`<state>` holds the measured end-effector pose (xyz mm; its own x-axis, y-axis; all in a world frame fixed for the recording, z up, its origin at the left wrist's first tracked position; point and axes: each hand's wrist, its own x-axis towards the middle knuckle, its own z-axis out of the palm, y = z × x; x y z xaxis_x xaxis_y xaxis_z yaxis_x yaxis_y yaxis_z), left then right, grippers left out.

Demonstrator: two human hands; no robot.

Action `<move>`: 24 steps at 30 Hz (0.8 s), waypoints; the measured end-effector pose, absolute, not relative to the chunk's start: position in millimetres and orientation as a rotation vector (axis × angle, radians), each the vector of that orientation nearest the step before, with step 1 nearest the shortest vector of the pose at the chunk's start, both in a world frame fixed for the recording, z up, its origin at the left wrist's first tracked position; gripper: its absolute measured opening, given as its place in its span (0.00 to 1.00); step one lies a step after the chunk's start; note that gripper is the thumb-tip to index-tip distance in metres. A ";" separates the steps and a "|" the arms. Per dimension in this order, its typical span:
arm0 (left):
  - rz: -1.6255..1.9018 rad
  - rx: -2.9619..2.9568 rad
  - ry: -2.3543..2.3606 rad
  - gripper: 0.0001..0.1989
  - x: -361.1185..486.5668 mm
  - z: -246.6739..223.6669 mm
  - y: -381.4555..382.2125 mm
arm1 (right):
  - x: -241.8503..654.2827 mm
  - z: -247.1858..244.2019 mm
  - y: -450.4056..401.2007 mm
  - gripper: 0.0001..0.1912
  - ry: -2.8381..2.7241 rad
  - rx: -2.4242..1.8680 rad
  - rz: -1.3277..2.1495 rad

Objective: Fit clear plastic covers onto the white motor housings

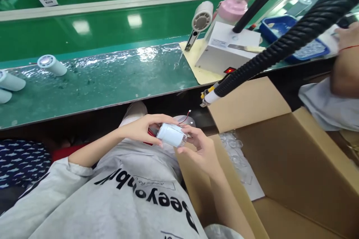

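Above my lap I hold a light-blue cylinder [170, 134], tilted on its side. A clear plastic piece [183, 141] shows at its right end. A thin red wire [185, 118] with a small white connector sticks up behind it. My left hand [147, 129] is closed around the cylinder's left end, thumb below and fingers on top. My right hand [199, 148] grips the right end at the clear piece, with its fingertips partly hidden. On the bench, a similar cylinder [56, 66] lies with its round grille showing.
An open cardboard box [269, 149] with clear plastic pieces [234, 149] stands at my right. A black corrugated hose [260, 55] hangs over it, joined to a white device [227, 54]. A handheld fan [201, 18], pink-lidded bottle [231, 9] and blue tray [305, 46] are behind. Another person's arm [347, 55] is at right.
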<state>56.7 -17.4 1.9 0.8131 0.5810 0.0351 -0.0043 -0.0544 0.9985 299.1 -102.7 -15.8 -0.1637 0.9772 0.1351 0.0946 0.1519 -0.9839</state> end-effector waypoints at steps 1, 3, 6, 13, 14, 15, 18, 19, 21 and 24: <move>0.515 1.594 0.475 0.35 53.8 4.1 -21.4 | 296.8 -13.0 -104.9 0.22 -1.460 -1.106 1.187; 0.532 1.628 0.478 0.34 48.6 6.5 -28.9 | 292.4 -9.1 -109.7 0.23 -1.435 -1.117 1.249; 0.567 1.653 0.465 0.34 42.8 7.5 -39.2 | 286.5 -4.6 -116.2 0.24 -1.372 -1.122 1.342; 0.610 1.709 0.472 0.35 33.2 12.8 -57.4 | 273.7 7.1 -125.7 0.24 -1.225 -1.100 1.498; 0.615 1.720 0.470 0.35 31.7 14.1 -59.5 | 272.0 8.3 -126.9 0.23 -1.218 -1.088 1.504; 0.622 1.729 0.467 0.34 30.2 15.3 -61.5 | 270.3 9.2 -128.1 0.23 -1.214 -1.076 1.505; 0.642 1.753 0.454 0.34 25.7 17.9 -67.6 | 265.8 10.4 -131.5 0.23 -1.214 -1.061 1.510; 0.646 1.761 0.452 0.34 24.3 18.2 -69.5 | 264.5 10.5 -132.5 0.23 -1.218 -1.067 1.510; 0.645 1.774 0.453 0.33 22.0 18.2 -73.2 | 262.3 10.5 -133.9 0.25 -1.232 -1.089 1.507; 0.625 1.766 0.480 0.33 19.6 17.0 -77.4 | 259.3 11.0 -135.3 0.27 -1.242 -1.124 1.524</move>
<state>19.6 -77.4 17.0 0.7750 0.6091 0.1684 0.0047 -0.2721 0.9623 259.3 -135.3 11.0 -0.2361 0.9635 -0.1259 -0.0713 -0.1464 -0.9867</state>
